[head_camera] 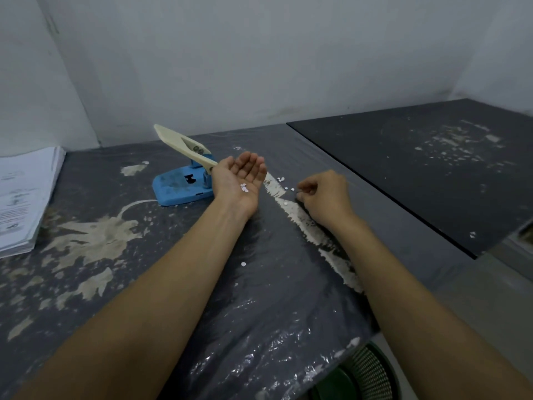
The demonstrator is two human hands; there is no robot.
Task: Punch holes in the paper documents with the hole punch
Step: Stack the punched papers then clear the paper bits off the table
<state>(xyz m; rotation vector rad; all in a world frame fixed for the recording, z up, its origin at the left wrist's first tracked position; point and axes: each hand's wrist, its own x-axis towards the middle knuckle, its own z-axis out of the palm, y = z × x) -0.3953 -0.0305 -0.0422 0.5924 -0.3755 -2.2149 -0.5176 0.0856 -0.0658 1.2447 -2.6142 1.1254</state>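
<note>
Print on white paper stack (26, 194) unreadable; beside blue-and-cream hole punch (184, 180), left hand (240, 180) palm-up, fingers together, cupping white paper dots (244, 188); right hand (323, 196) fingertips pinched, contents unclear.

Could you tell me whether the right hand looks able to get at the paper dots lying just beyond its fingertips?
Probably yes: the right hand rests on the table with the paper dots right beside it, nothing between.

Matt blue plastic base and smooth cream plastic lever on the hole punch (184, 171), centre. White printed paper stack (24, 197) at left edge. Worn dark table (144, 269), peeling coat, glossy wrinkled film. Small white paper dots (244, 188).
</note>
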